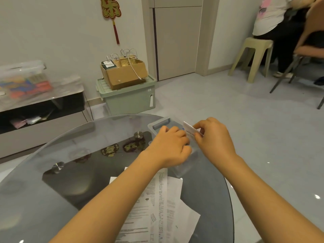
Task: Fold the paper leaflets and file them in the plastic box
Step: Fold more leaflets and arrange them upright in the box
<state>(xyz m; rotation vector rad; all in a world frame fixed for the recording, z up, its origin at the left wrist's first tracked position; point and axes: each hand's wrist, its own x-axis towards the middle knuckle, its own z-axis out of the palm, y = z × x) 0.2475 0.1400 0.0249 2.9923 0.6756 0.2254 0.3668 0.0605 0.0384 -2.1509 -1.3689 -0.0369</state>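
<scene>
A clear plastic box (pixel 158 125) stands on the far right part of the round glass table (pixel 70 172). Over the box, my right hand (pixel 214 139) pinches a small folded white leaflet (pixel 189 130) with blue print. My left hand (pixel 171 146) has its fingers curled at the leaflet's left end, inside the box's opening; its fingertips are hidden. Several unfolded printed leaflets (pixel 163 207) lie in a loose pile on the table between my forearms.
The table's right edge drops to the tiled floor. Beyond the table stand a green storage bin (pixel 129 97) carrying a cardboard box (pixel 125 72), and a low cabinet (pixel 40 102) at the left. A person sits on a plastic stool (pixel 252 55) at the far right.
</scene>
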